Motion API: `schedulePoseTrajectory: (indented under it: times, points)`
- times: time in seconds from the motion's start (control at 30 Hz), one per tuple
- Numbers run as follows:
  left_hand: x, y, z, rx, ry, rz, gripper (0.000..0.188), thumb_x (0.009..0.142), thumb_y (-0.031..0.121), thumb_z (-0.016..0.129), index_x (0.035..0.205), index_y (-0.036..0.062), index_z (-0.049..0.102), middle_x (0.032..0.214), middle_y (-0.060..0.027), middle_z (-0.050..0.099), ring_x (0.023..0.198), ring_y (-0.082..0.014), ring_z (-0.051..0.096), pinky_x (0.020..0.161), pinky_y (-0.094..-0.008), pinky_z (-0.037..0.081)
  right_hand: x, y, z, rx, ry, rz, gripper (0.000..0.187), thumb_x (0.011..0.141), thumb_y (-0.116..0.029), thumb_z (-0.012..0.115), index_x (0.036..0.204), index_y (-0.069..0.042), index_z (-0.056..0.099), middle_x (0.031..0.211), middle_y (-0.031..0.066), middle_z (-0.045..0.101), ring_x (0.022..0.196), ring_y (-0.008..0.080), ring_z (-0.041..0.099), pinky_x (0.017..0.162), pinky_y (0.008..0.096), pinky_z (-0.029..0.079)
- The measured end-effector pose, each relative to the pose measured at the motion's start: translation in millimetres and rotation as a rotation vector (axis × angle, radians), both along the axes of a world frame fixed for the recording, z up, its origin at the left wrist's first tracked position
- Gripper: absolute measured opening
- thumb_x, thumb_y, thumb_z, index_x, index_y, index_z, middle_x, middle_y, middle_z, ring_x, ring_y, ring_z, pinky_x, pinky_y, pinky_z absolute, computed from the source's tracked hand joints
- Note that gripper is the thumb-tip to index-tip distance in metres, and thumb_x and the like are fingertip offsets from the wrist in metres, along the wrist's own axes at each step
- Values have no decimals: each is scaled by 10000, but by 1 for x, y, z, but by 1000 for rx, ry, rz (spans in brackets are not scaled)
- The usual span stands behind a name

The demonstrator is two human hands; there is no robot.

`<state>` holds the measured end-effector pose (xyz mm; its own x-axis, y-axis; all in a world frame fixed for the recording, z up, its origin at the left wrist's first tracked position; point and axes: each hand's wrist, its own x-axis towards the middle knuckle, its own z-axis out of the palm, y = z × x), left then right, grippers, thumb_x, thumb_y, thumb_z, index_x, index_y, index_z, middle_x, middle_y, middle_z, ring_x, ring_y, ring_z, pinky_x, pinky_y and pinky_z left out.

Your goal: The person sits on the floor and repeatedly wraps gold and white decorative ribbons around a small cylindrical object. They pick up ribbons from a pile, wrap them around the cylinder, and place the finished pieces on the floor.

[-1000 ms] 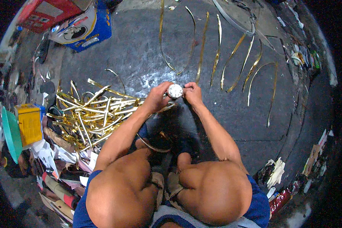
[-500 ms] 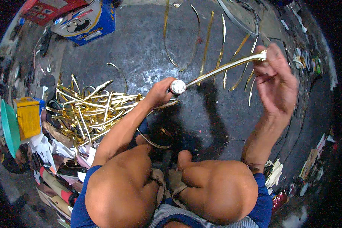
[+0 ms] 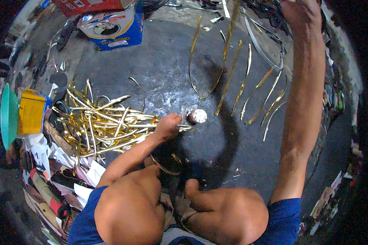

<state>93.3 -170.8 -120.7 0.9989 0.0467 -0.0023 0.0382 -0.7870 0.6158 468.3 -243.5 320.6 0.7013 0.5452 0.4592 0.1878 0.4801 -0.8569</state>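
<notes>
My left hand (image 3: 169,125) is closed in a fist at the right end of a pile of shiny gold strips (image 3: 106,122). Just beyond its knuckles is a small dark cylinder with a round white top (image 3: 198,116). What the fingers hold, if anything, is hidden. My right arm stretches far forward, so that my right hand (image 3: 302,14) is cut by the upper edge and its fingers do not show. Left of that arm, several separate gold strips (image 3: 243,79) lie spaced side by side on the dark floor.
A blue and white box (image 3: 114,30) stands at the far left below a red one (image 3: 90,5). Near the left edge are a yellow tin (image 3: 30,111) and a green disc (image 3: 9,116). Paper scraps (image 3: 49,157) litter the left side. A curled strip (image 3: 167,168) lies by my feet.
My right hand, earlier holding a gold strip's end, has reached forward to the upper edge. My left hand has come off the white-topped cylinder and sits beside it. The whole view has shifted.
</notes>
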Motion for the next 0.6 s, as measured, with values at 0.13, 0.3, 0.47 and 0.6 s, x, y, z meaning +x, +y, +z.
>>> schedulePoseTrajectory:
  times: [0.13,0.3,0.47,0.6]
  points:
    - [-20,7,-4,33,-25,71,189,738,91,656,918,76,601,854,-123,607,849,-372,637,707,-496,535,-64,59,-55,233,-73,-149,131,906,-28,691,916,-74,568,825,41,620,719,146,606,705,286,527]
    - [3,-2,13,-32,20,9,233,791,200,699,983,85,636,956,-129,660,864,-381,664,721,-490,545,-93,75,-163,-333,-359,-121,222,947,-155,690,1147,-63,662,1034,123,726,946,145,687,844,298,551]
    - [-5,17,9,-136,115,17,198,813,260,685,924,97,702,922,-134,703,827,-374,678,715,-472,548,-166,25,-229,-591,-55,181,154,934,-111,662,1057,-19,650,923,64,707,832,128,675,754,286,538]
    - [-3,25,8,-190,124,-11,154,811,233,656,820,99,730,800,-132,698,747,-376,675,684,-469,540,-158,-76,-304,-1007,-401,-20,339,803,68,570,1127,-16,623,978,74,666,917,199,643,829,312,519]
